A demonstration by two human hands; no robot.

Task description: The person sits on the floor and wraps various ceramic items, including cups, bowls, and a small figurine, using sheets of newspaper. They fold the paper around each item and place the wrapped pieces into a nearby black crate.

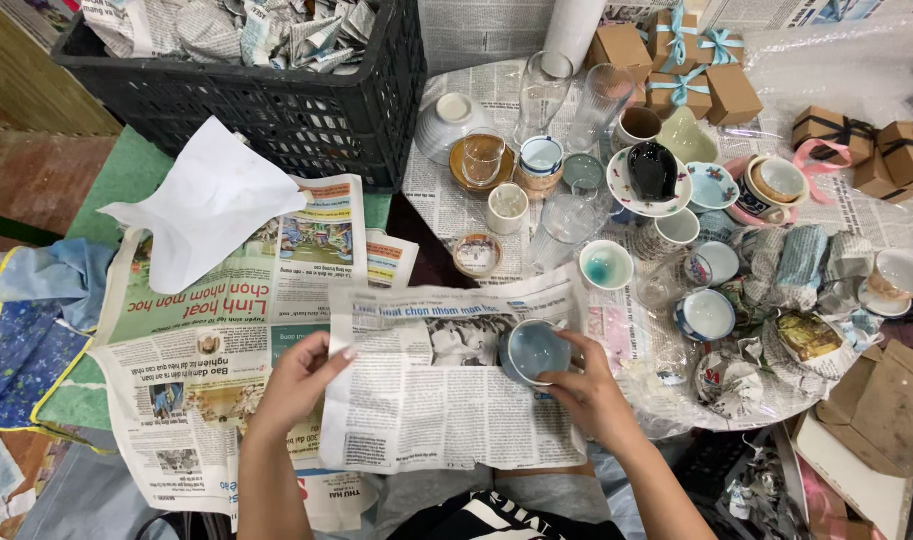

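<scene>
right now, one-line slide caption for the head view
Right hand sets pale blue ceramic bowl on newspaper sheet; left hand grips its edge.

head cam | looks steeply down, close over lap (single view)

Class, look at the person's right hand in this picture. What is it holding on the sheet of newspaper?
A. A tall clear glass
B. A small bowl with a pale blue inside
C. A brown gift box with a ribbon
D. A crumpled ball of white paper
B: the right hand closes around a small bowl with a pale blue inside, set on the sheet of newspaper whose other edge the left hand holds.
</scene>
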